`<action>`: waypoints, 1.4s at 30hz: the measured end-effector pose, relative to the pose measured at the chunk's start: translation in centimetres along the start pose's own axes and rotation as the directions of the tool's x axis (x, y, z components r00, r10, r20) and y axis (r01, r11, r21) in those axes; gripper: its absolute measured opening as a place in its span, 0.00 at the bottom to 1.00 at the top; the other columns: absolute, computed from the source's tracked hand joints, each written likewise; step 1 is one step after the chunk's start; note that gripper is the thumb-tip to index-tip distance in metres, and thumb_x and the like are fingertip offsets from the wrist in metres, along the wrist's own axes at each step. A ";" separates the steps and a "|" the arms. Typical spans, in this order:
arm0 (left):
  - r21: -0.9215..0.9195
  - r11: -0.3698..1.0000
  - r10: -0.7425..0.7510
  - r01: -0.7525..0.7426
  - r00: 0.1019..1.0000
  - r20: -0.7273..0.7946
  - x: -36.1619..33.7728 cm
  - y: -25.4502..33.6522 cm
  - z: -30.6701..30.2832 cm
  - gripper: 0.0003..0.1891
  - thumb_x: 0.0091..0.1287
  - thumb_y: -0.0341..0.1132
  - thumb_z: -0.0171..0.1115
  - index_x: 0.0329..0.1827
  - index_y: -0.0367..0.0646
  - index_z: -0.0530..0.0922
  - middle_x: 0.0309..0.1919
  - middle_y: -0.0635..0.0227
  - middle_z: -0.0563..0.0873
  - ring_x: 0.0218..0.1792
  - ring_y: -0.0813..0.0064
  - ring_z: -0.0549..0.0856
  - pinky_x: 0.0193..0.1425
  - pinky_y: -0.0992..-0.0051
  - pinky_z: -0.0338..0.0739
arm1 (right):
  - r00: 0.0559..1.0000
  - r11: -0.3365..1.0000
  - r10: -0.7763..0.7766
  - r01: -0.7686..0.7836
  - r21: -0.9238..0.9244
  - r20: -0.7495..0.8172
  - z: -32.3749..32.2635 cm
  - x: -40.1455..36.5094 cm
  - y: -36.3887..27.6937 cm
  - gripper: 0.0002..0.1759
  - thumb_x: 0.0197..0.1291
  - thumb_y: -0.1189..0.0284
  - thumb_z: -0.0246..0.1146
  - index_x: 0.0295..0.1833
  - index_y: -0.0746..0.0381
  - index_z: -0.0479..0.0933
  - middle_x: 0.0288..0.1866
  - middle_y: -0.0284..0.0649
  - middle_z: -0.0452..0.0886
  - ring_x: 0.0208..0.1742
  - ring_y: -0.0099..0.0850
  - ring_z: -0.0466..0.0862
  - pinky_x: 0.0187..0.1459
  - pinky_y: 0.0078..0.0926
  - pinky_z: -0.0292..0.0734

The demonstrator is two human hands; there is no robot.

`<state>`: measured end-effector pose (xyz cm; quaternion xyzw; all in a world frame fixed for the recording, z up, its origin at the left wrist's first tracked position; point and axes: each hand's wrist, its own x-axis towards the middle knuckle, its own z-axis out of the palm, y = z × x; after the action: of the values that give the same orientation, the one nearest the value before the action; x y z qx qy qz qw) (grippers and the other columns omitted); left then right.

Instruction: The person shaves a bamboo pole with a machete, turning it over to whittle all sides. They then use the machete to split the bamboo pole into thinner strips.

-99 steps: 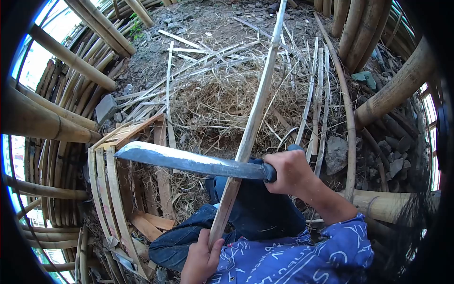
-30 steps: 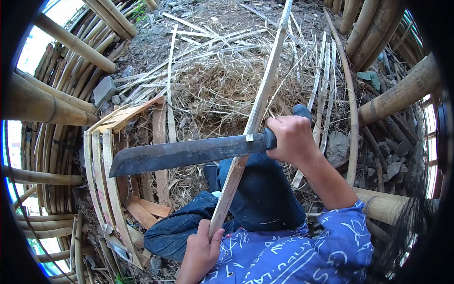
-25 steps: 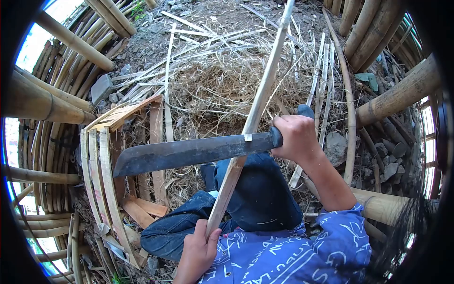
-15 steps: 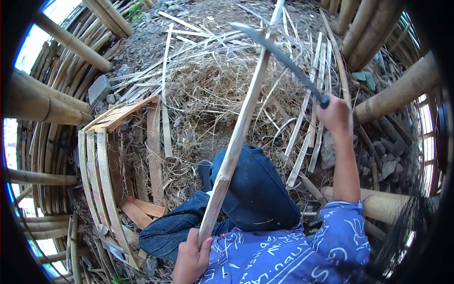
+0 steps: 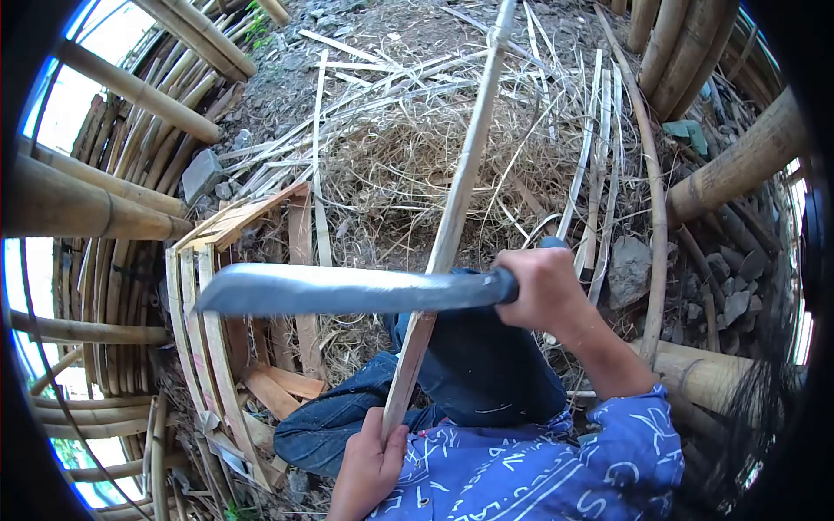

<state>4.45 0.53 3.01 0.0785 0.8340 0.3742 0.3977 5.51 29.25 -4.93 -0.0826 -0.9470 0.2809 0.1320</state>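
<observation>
L hand: I'm seeing the left hand (image 5: 369, 464) closing tight round the near end of the bamboo slat (image 5: 458, 201), thumb lying up along it, just above the blue printed shirt (image 5: 556, 473)
R hand: the right hand (image 5: 543, 291) is fisting hard round the machete (image 5: 347, 289) handle, knuckles facing the cam, wrist bending in from the right
Machete: blade is lying approx level across the view, tip pointing left, crossing in front of the slat a bit above the L hand; blade is looking blurred, so I'm not telling whether the edge is biting into the slat or only lying over it
Slat: running from the L hand up & away, tilting slightly right, far end going out at the top edge over the shavings pile (image 5: 408, 165)
Knee: jeans knee (image 5: 482, 365) is sitting right behind the crossing pt, under the R hand
Left side: slatted bamboo frame (image 5: 204, 339) is lying on the ground, blade tip hanging over it
Right side: thick bamboo poles (image 5: 738, 165) are leaning in; grey stone (image 5: 630, 265) is sitting just beside the R hand, among loose split strips
</observation>
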 end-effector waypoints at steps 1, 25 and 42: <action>0.011 1.000 0.002 -0.002 1.000 0.007 0.0 -0.1 0.2 0.09 0.71 0.32 0.57 0.42 0.36 0.69 0.24 0.44 0.80 0.30 0.41 0.83 0.29 0.58 0.73 | 1.000 1.000 0.010 -0.010 0.003 -0.007 -0.1 0.2 -0.5 0.11 0.36 0.67 0.68 0.28 0.60 0.78 0.24 0.42 0.82 0.30 0.42 0.85 0.34 0.38 0.79; 0.066 0.996 0.058 -0.055 0.997 -0.044 -0.3 -1.9 0.2 0.10 0.71 0.33 0.58 0.42 0.37 0.67 0.22 0.41 0.78 0.29 0.37 0.81 0.27 0.57 0.72 | 0.996 0.967 0.061 -0.074 -0.244 -0.063 -0.7 0.8 5.1 0.16 0.29 0.68 0.72 0.28 0.58 0.76 0.26 0.41 0.81 0.31 0.42 0.84 0.36 0.39 0.78; 0.136 0.984 0.116 -0.115 0.993 0.000 1.1 -1.7 -0.8 0.13 0.69 0.34 0.60 0.39 0.37 0.65 0.21 0.43 0.80 0.28 0.38 0.82 0.27 0.56 0.73 | 0.995 0.970 -0.088 0.074 -0.230 -0.048 0.9 4.9 0.7 0.13 0.35 0.69 0.70 0.28 0.60 0.75 0.24 0.42 0.80 0.30 0.41 0.85 0.35 0.37 0.80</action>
<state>3.43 -0.63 1.51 0.1521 0.8533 0.3391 0.3658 0.61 30.52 -5.03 -0.0665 -0.9714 0.1622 0.1601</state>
